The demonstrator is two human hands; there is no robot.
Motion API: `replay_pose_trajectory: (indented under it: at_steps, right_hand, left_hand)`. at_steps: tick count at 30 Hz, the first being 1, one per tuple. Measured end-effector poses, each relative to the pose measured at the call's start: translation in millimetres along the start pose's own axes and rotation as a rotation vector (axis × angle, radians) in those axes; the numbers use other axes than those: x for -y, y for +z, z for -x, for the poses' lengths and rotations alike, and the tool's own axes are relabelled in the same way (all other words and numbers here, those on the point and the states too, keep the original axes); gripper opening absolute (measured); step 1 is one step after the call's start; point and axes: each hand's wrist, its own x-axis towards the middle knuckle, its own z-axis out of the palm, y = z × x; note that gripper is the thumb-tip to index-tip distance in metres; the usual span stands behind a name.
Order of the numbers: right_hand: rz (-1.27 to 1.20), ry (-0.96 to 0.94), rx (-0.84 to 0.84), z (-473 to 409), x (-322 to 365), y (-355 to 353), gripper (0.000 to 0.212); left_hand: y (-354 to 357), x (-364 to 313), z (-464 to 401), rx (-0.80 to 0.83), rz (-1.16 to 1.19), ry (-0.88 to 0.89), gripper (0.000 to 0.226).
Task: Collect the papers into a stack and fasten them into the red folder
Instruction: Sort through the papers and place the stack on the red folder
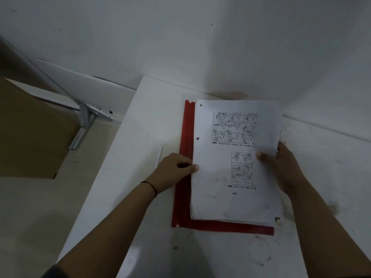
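A stack of white papers (220,177) with printed comic panels and punched holes on its left edge lies over the red folder (185,157), which shows as a red strip along the left and bottom. My left hand (174,169) pinches the stack's left edge, thumb on top. At the right edge, my right hand (281,163) grips the stack, thumb on the top sheet and fingers underneath. The rest of the folder is hidden under the papers.
The white table (140,137) sits in a wall corner; its left edge runs diagonally. A thin white strip (158,155) lies left of the folder. A metal bracket (86,121) and brown board (30,127) are beyond the table's left edge.
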Motion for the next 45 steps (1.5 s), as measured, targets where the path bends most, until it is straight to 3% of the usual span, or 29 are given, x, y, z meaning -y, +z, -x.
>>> replay_pose_trajectory:
  at_steps: [7,13,16,20,23,27,45]
  right_hand:
    - [-0.039,0.009,-0.009,-0.1,-0.7,-0.5,0.046]
    - [-0.023,0.011,0.008,-2.1,-1.5,-2.1,0.045]
    - [-0.008,0.018,0.019,-2.9,1.0,-1.8,0.041]
    - [0.013,0.036,0.039,-4.8,3.3,1.6,0.039]
    - [0.024,0.045,0.047,-7.0,2.5,2.7,0.039]
    - [0.044,0.056,0.039,-6.3,1.4,5.4,0.039]
    - [0.147,0.086,0.047,-10.8,-3.1,8.4,0.043]
  left_hand:
    - [-1.0,-0.6,0.2,0.049,-0.029,-0.028,0.034]
    - [-1.4,-0.4,-2.1,0.038,-0.076,-0.025,0.019]
    - [-0.2,3.2,-2.4,-0.024,-0.005,-0.083,0.024]
    - [3.0,-0.3,-2.3,-0.134,-0.079,-0.068,0.004]
    - [5.4,-5.7,-6.8,-0.252,-0.133,-0.067,0.018]
    - [3.7,-14.1,-17.9,-0.368,0.048,-0.142,0.013]
    - [-0.5,-15.7,-37.4,-0.363,-0.01,-0.214,0.009]
